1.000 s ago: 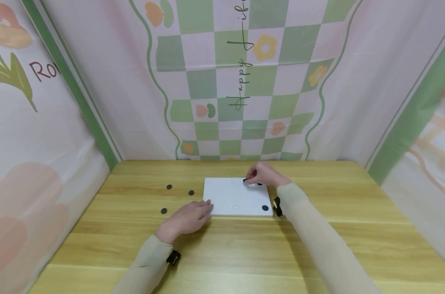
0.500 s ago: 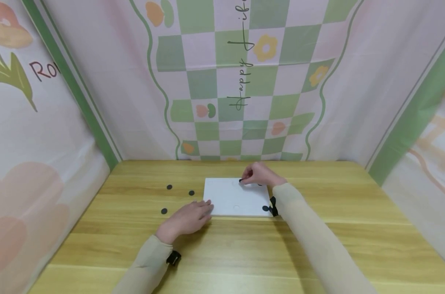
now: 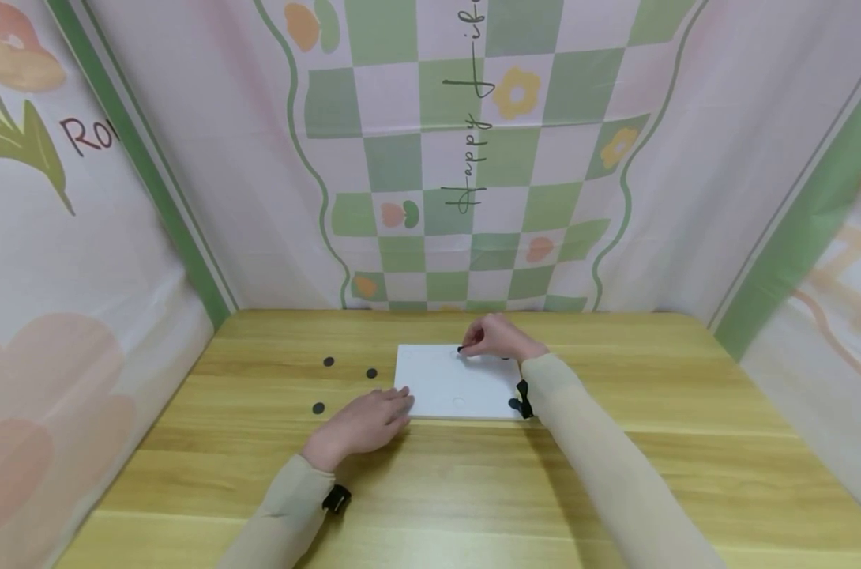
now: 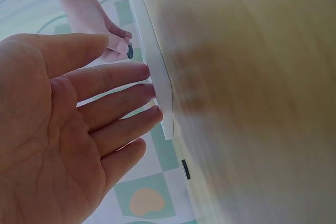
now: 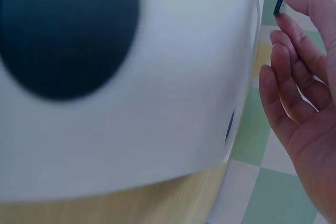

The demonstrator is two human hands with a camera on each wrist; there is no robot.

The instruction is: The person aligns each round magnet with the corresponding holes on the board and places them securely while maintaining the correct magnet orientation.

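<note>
A white rectangular board (image 3: 438, 383) with shallow round recesses lies flat on the table. Between thumb and index finger, my right hand (image 3: 500, 337) pinches a small black disc (image 5: 279, 4) near the recess at the middle of the board's far edge. Straight fingers of my left hand (image 3: 368, 419) rest on the board's near left corner; the left wrist view shows its palm (image 4: 52, 129) with nothing in it. One black disc (image 5: 68, 30) sits at the board's near right corner. Another disc (image 5: 230, 127) lies at the far right corner, mostly hidden by my right hand in the head view.
Left of the board, three loose black discs lie on the wooden table: a far one (image 3: 328, 361), one nearer the board (image 3: 371, 373) and a near one (image 3: 318, 408). A printed checkered curtain (image 3: 473, 158) hangs behind the table's far edge.
My right hand has moved left along the board's far edge with the pinched black disc, reaching the middle recess. The left hand has stayed in place on the board.
</note>
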